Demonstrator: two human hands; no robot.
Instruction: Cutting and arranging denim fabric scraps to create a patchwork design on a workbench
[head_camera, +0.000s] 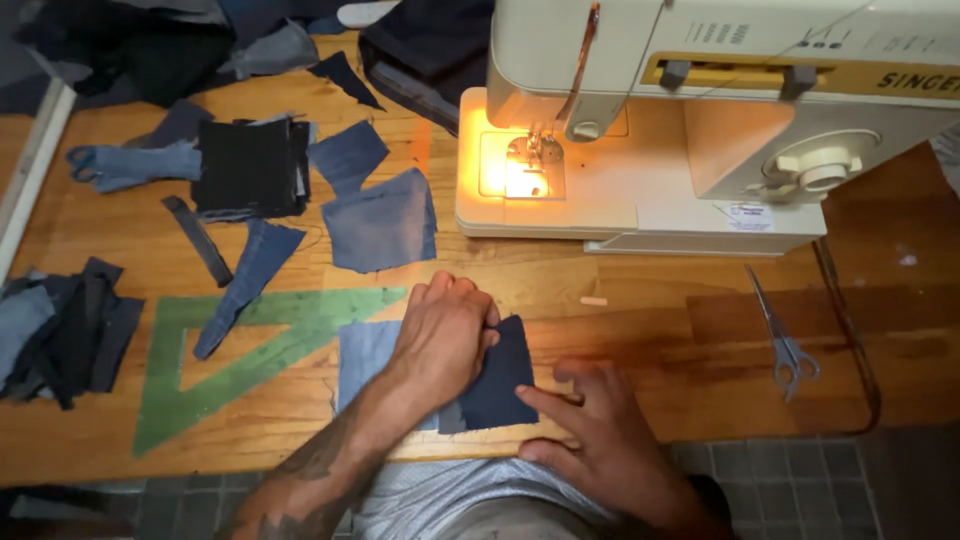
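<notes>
A dark navy denim patch (503, 378) lies at the near edge of the wooden table (640, 330), overlapping the right side of a lighter blue denim patch (362, 360). The left hand (445, 335) rests on top of both where they meet, fingers curled and pressing down flat; it presses rather than clasps. The right hand (600, 430) lies at four o'clock of the navy patch, fingers spread, index fingertip touching the patch's lower right corner; it holds nothing.

At nine o'clock of the patches, a green triangular set square (200, 385) lies flat on the table, its right tip just beside the light patch. At twelve o'clock of the hands stands a cream sewing machine (700, 120), its needle lamp lit over the presser foot (538, 150). A small pale stick-like item (593, 300), possibly chalk, lies between the machine and the hands; the view is too coarse to confirm. Steel scissors (785, 340) lie at three o'clock, well apart from the right hand.

At eleven o'clock sit loose blue denim pieces (380, 225), a stack of black fabric squares (250, 168) and a long denim strip (245, 285). A heap of dark scraps (65, 330) occupies the left edge at nine o'clock. Blue-handled scissors (90, 165) lie at ten o'clock.
</notes>
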